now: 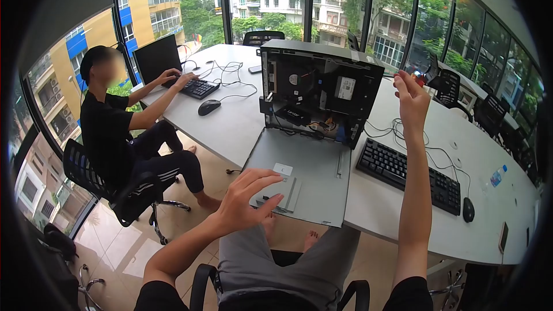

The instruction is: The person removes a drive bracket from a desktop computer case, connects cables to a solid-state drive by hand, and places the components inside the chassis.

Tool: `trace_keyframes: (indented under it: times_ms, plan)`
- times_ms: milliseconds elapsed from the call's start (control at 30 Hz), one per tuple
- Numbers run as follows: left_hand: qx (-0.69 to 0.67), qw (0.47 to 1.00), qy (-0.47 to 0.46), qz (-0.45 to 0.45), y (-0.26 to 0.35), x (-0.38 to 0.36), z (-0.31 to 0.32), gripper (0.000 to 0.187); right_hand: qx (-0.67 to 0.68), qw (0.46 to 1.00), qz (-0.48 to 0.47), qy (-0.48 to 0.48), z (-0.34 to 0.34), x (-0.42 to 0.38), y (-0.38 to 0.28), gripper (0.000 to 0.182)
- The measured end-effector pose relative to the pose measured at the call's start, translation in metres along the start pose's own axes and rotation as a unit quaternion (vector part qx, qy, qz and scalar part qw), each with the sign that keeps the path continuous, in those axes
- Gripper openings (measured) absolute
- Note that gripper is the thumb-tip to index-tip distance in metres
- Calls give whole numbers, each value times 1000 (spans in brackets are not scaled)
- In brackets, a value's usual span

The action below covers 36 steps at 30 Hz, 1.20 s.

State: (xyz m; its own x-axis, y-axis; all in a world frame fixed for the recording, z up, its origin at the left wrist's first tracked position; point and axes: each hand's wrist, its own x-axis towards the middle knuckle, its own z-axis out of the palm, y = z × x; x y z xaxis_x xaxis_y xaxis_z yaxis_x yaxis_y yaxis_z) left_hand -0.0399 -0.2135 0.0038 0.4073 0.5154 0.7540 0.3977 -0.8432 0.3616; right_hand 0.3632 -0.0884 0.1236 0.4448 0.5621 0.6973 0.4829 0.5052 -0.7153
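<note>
An open desktop computer case (319, 89) stands upright on the white table (230, 126), its insides facing me. Its grey side panel (314, 175) lies flat in front of it and overhangs the table edge. My left hand (247, 196) hovers with fingers spread over the panel's near left corner, its fingertips by a small grey part (288, 193) lying there. My right hand (412, 98) is raised to the right of the case, pinching a small red-and-black tool (425, 76) at its fingertips.
A black keyboard (406, 173), mouse (468, 210) and loose cables lie right of the case. A water bottle (498, 175) and phone (504, 236) sit further right. At the left, a seated person (109, 132) types on another keyboard (199, 87) before a monitor (155, 57).
</note>
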Motion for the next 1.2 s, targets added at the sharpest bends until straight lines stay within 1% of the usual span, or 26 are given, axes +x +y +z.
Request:
trace_keyframes:
  times_ms: [100, 367, 900, 1000, 1100, 1200]
  plan:
    - [-15, 1000, -1, 1, 2, 12, 7, 43, 5, 1000, -3, 0, 1, 2, 5, 39]
    - [-52, 998, -17, -40, 3, 30, 20, 45, 10, 1000, -5, -16, 5, 1, 6, 41]
    - [-118, 983, -66, -127, -1, 36, 26, 54, -12, 998, -6, -58, 9, -6, 2, 45]
    - [-120, 982, -72, -126, -1, 35, 27, 54, -16, 998, -13, -61, 9, -5, 4, 44]
    - [-124, 985, -46, -115, -3, 34, 30, 52, -20, 998, -20, -58, 10, -5, 7, 44]
    - [-125, 982, -67, -128, -1, 30, 27, 53, -13, 998, -39, -41, 13, -6, 10, 40]
